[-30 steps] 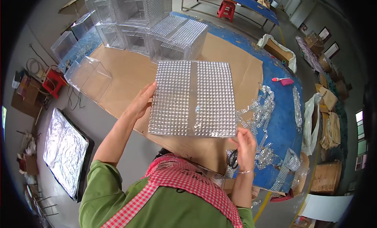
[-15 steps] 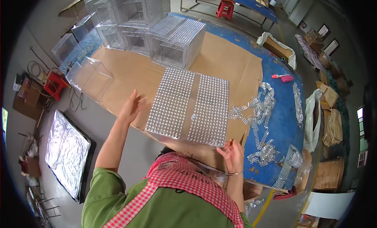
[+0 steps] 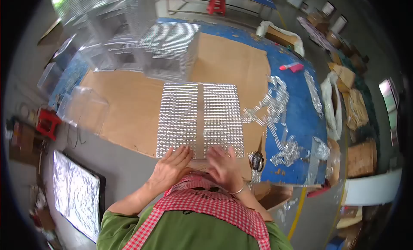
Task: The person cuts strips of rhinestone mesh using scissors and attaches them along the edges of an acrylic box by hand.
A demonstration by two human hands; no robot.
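A clear box (image 3: 178, 116) with rows of shiny silver studs on its top sits on the cardboard, a bare strip running down its middle. At its near left edge my left hand (image 3: 172, 166) lies with fingers stretched out over the rim. Near the same edge, right of the bare strip, is my right hand (image 3: 226, 166), slightly blurred, fingers spread and thumb apart. Neither hand grips anything. Just right of my right hand are black-handled scissors (image 3: 257, 161).
Studded boxes (image 3: 167, 52) stand stacked at the back left, with a plain clear box (image 3: 84, 108) nearer. Silver stud strips (image 3: 277, 99) lie tangled on the blue tabletop (image 3: 316, 138) beside a pink brush (image 3: 294, 68). Cardboard (image 3: 124, 125) covers the table's middle.
The studded box has turned to sit square in front of me. Both hands have moved inward to its near edge. The view has shifted, and the scissors now show.
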